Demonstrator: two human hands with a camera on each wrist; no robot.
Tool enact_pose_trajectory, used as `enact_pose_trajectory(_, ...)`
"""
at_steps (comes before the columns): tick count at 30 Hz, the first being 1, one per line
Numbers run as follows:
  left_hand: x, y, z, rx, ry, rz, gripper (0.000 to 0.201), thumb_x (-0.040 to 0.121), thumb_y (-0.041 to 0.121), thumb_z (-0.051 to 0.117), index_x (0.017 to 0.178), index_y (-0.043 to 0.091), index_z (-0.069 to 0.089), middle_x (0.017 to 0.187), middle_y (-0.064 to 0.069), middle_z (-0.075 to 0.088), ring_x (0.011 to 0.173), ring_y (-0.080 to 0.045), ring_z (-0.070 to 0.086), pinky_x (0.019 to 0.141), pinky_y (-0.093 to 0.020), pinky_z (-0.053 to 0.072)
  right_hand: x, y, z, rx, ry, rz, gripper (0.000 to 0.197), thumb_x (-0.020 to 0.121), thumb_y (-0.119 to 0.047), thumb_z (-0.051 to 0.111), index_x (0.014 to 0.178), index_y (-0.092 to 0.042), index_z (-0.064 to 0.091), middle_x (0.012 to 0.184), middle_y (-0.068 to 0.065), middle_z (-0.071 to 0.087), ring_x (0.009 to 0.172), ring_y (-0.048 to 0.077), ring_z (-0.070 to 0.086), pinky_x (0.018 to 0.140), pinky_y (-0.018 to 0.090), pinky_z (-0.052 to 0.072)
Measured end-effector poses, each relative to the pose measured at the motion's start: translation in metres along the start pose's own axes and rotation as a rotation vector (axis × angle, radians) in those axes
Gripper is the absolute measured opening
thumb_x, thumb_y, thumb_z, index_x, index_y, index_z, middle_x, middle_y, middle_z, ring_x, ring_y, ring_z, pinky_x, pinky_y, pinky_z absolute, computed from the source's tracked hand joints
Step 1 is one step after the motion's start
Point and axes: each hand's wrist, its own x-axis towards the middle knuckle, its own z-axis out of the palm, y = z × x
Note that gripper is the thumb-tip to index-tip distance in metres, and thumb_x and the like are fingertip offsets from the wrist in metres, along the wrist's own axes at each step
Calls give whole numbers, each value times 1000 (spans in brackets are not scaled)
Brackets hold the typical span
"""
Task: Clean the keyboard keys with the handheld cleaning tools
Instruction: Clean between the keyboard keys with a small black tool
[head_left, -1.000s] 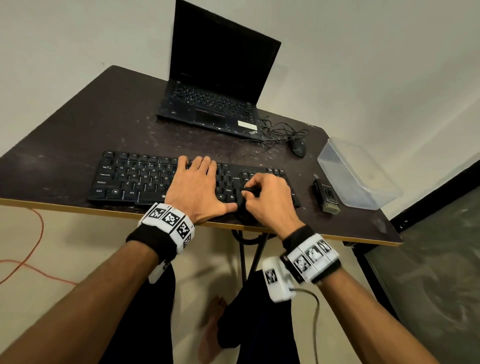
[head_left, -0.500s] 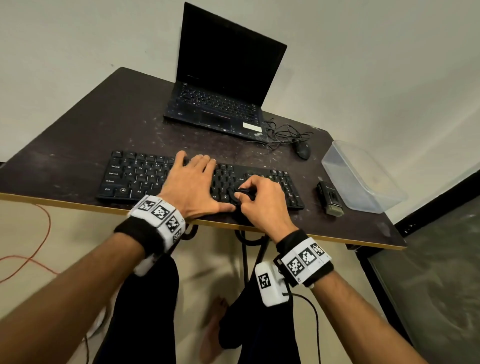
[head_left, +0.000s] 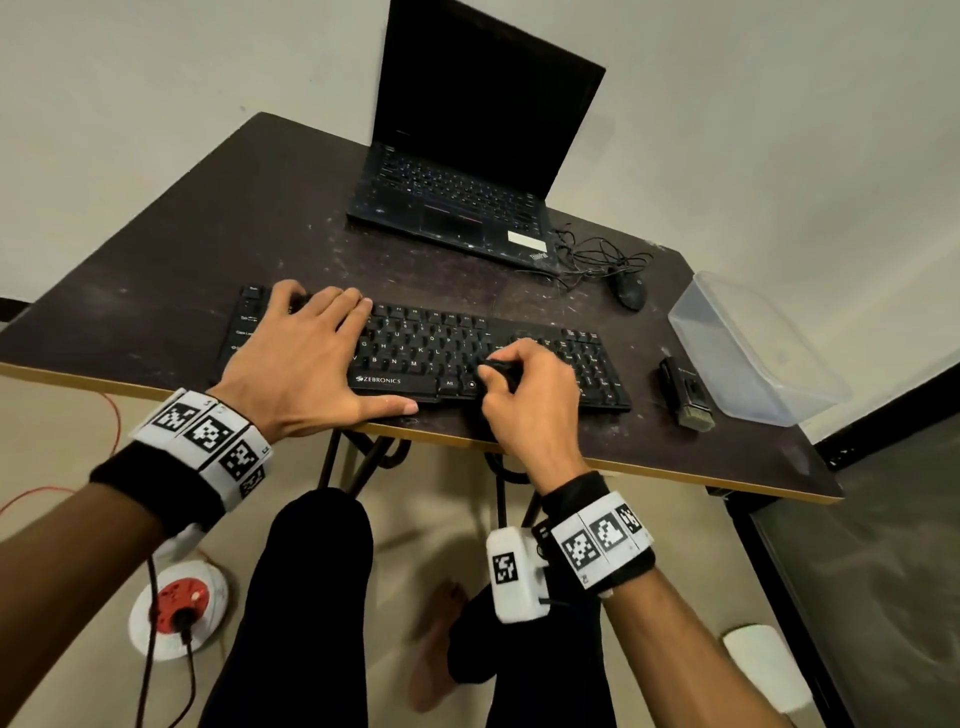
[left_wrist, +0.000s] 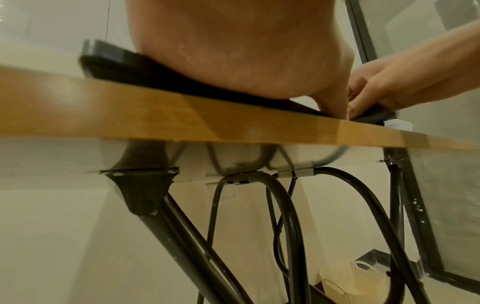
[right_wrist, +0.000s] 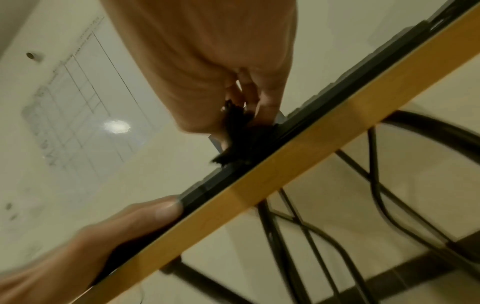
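Note:
A black keyboard (head_left: 431, 348) lies along the front of the dark table (head_left: 156, 270). My left hand (head_left: 317, 358) lies flat on its left end, fingers straight and thumb along the front edge. My right hand (head_left: 524, 384) pinches a small black brush (head_left: 497, 370) over the bottom row, right of the space bar. In the right wrist view the brush bristles (right_wrist: 237, 142) splay against the keyboard (right_wrist: 259, 152), and the left thumb (right_wrist: 158, 207) touches its edge. From the left wrist view, my palm (left_wrist: 233, 51) rests on the keyboard (left_wrist: 111, 59).
An open laptop (head_left: 467, 208) stands at the back, a wired mouse (head_left: 631, 292) to its right. At the table's right end sit a clear plastic box (head_left: 748, 353) and a small dark device (head_left: 685, 389). A red power socket (head_left: 179, 605) lies on the floor.
My left hand has slid from the middle of the keyboard to its left end. The right hand keeps the brush near the bottom row.

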Motion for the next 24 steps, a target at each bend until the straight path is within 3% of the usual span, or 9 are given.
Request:
enact_pose_trajectory(4, -3, 1, -1, -4, 1, -3, 140, 77, 106, 5, 154, -2, 49, 160, -15, 51, 146, -27, 48, 115, -53, 30, -10, -8, 5, -69, -60, -179, 11, 92, -17, 77, 102, -18, 71, 103, -2, 71, 95, 17, 66, 84, 27, 47)
enact_pose_trajectory(6, -2, 0, -2, -5, -19, -18, 141, 76, 106, 2, 157, 0, 45, 164, -13, 47, 149, -26, 44, 117, -51, 29, 7, 6, -12, -184, -31, -71, 12, 93, -17, 76, 104, -18, 71, 106, 1, 72, 100, 20, 67, 84, 26, 44)
enact_pose_trajectory(9, -1, 1, -2, 7, -23, -25, 141, 75, 106, 1, 159, 1, 43, 165, -11, 45, 150, -25, 42, 118, -50, 28, 19, 25, -34, -190, -15, 102, 11, 93, -19, 75, 104, -20, 73, 105, 3, 77, 105, 25, 70, 92, 33, 52)
enact_pose_trajectory(16, 1, 2, 0, 11, -21, -9, 141, 76, 106, 1, 156, -1, 46, 162, -12, 48, 147, -25, 45, 115, -51, 30, -13, -17, 7, 7, -56, -56, 10, 93, -19, 77, 103, -20, 77, 102, -3, 77, 97, 15, 70, 91, 31, 53)
enact_pose_trajectory(20, 1, 0, -1, -6, -11, -6, 141, 75, 107, 4, 155, -1, 47, 162, -14, 49, 147, -26, 45, 115, -52, 29, -19, -31, 17, -63, -108, -227, 12, 91, -19, 77, 103, -19, 74, 105, -2, 72, 98, 17, 66, 86, 27, 46)
enact_pose_trajectory(24, -1, -1, -6, -6, -42, -17, 144, 72, 107, -5, 160, 2, 41, 167, -10, 43, 151, -24, 39, 118, -50, 28, 1, 2, -9, -170, -33, -98, 9, 90, -18, 78, 99, -21, 74, 103, -3, 72, 95, 15, 65, 88, 33, 52)
